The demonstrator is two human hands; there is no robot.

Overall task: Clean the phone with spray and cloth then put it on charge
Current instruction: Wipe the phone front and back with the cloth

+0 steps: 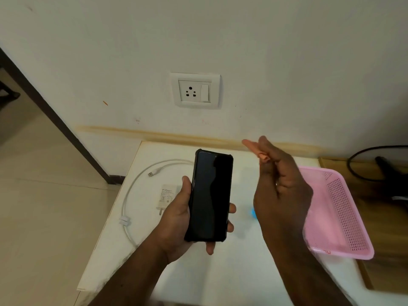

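From the head camera, the only view you have, your left hand [176,214] grips one black phone [209,195] at the centre of the frame: thumb along its left edge, three fingertips curled round its right edge. The phone is upright, dark screen facing you, lifted above the white table [220,272].

Your right hand [280,186] hangs right of centre, apart from the phone, seen from the back. Its fingers are loosely bent, with one or two stretched toward the wall, and it holds nothing you can make out.

On the table, lower left of the phone, lies one white charger adapter [166,196], pins toward you. One white cable [134,195] loops round it, its single USB plug [151,174] lying free to the left of the phone's top.

One pink perforated tray [344,215] sits at the right, partly behind your right wrist. A small blue thing [252,212] peeks out at that hand's left edge; you cannot tell what it is.

One wall socket [195,91] with one switch sits in the upper middle of the frame.
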